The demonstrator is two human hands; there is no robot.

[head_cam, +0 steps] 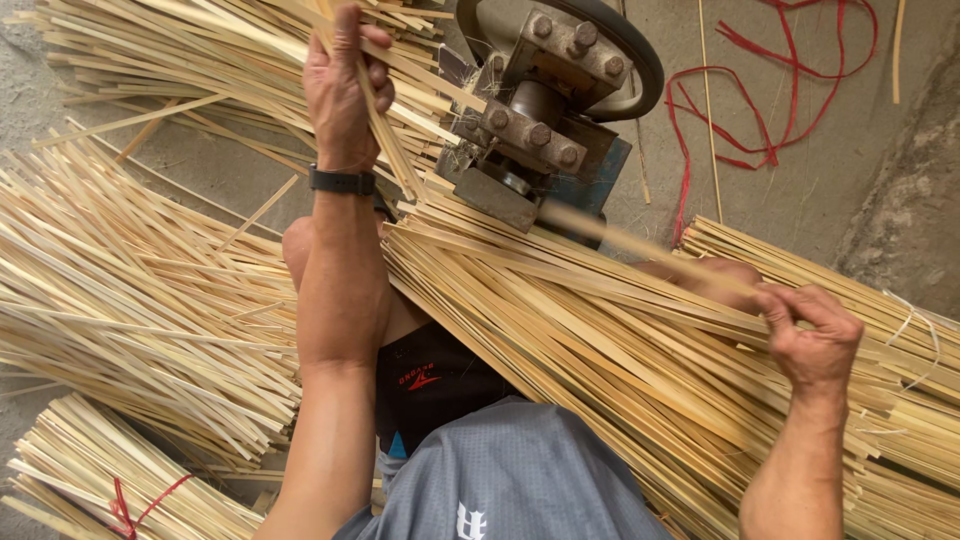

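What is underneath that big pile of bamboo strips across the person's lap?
Under the bamboo strips a knee pokes out near the right hand, and dark shorts show at the near edge. The rest of the legs and the floor below are covered.

The thin pale bamboo strip (640, 240) leaving the grey bolted metal machine (545, 110) is motion-blurred. The machine's dark round wheel (640, 50) runs off the top edge. The red-tied bundle of bamboo slats (90, 480) is cut by the bottom edge. The person's knees lie mostly under the slats.
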